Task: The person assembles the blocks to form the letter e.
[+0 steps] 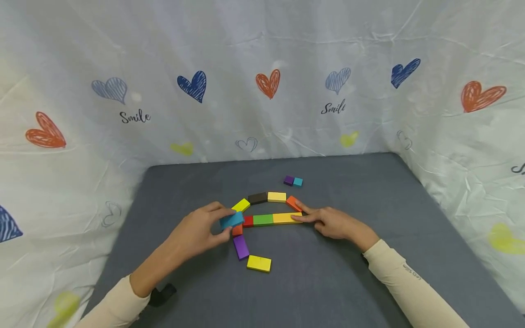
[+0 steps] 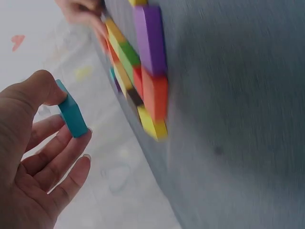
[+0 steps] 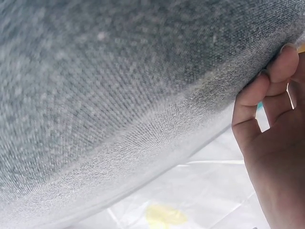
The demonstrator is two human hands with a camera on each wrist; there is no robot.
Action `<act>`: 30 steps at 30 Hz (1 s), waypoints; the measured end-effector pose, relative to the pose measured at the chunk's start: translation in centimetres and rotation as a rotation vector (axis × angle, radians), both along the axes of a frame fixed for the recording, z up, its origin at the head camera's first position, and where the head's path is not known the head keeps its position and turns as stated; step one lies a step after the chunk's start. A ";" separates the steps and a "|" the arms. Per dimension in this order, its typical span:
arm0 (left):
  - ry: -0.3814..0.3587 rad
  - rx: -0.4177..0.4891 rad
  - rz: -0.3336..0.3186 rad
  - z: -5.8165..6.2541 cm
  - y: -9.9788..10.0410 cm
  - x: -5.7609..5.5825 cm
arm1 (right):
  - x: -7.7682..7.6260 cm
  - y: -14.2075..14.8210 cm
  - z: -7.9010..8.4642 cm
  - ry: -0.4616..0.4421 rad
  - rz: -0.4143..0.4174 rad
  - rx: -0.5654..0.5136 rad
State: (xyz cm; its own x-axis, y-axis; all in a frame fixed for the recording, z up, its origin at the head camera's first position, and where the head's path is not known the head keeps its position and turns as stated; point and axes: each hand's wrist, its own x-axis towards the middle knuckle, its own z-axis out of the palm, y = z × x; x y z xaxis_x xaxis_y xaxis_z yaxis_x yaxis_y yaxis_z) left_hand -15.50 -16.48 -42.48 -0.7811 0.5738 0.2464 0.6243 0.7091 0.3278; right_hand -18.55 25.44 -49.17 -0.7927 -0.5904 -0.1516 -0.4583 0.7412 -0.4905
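My left hand pinches a blue block between thumb and fingers; in the left wrist view the same turquoise-looking block is held above the table. Under it in the head view sits an orange block, partly hidden. My right hand reaches in from the other side, one fingertip at an orange-red block and another digit on the end of a long yellow-orange block. That block lies in a straight row with a green block and a red block.
Above the row, a yellow block, a black block and a pale yellow block form an arch. Below lie a purple block and a yellow block. Small purple and turquoise blocks lie farther back on the grey table.
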 end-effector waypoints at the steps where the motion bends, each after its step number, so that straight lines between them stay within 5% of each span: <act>1: -0.007 0.008 -0.013 0.0 0.4 0.4 | 0.0 0.0 0.0 0.001 0.000 0.002; 10: -0.095 0.009 -0.090 -1.0 3.3 3.0 | 0.0 -0.1 0.1 0.008 0.018 -0.004; 21: -0.142 0.017 -0.205 -3.1 6.4 4.1 | 0.0 0.1 0.3 -0.005 0.018 0.003; 30: -0.104 0.032 -0.286 -5.6 8.6 4.3 | -0.1 0.1 0.2 -0.006 0.010 0.002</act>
